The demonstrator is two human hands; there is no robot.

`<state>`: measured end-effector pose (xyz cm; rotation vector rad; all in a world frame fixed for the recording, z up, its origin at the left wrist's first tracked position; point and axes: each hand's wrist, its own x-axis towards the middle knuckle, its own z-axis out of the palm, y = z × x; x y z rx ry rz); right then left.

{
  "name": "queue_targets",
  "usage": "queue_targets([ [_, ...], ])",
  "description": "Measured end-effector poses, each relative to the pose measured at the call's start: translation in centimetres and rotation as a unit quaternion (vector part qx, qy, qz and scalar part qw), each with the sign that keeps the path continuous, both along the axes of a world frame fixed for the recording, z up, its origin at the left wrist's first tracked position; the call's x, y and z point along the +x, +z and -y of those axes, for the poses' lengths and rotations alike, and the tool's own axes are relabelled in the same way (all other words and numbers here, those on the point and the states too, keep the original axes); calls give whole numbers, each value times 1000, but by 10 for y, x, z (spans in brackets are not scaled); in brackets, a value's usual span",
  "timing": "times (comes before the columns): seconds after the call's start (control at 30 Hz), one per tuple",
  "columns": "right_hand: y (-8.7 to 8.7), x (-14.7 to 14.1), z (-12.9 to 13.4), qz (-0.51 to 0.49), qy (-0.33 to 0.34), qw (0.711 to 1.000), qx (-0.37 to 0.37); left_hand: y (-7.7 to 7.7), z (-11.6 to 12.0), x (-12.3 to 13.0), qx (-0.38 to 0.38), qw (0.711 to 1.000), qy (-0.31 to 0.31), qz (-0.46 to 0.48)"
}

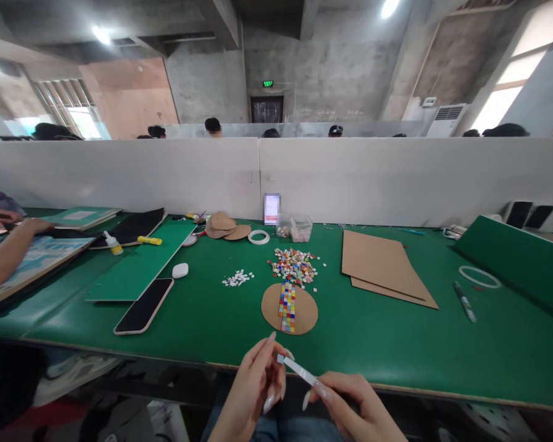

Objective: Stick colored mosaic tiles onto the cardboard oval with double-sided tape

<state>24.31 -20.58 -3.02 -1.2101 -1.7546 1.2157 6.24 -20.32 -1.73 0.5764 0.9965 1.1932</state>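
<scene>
My right hand (350, 402) pinches a thin white strip (299, 370) near the table's front edge. The strip slants up to the left, and its far end meets the fingertips of my left hand (260, 380), which are closed around a small pale piece (281, 358). Just beyond my hands lies a round cardboard disc (306, 307) with several rows of coloured square tiles (287, 307) down its middle. Behind the disc is a heap of loose coloured tiles (295, 265). To its left sits a small pile of white bits (238, 278).
Cardboard sheets (378, 261) and a marker (464, 302) lie right on the green table (396, 350). A phone (144, 307), white case (180, 270) and green board (142, 264) are left. Another person's arm (9, 258) reaches in far left. A partition (188, 172) stands behind.
</scene>
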Motion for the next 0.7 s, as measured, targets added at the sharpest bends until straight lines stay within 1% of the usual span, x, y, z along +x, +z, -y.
queue_targets([
  [0.1, -1, 4, -2, 25, 18, 999, 19, 3, 2, 1, 6, 1000, -24, -16],
  [0.37, 5, 5, 1, 10, 26, 999, 34, 12, 7, 2, 14, 998, -60, -12],
  [0.57, 7, 7, -1, 16, 36, 998, 58, 7, 6, 1, 15, 997, -74, -10],
  [0.7, 7, 8, 0, 24, 41, 996, 73, 9, 6, 1, 10, 996, -80, -25],
])
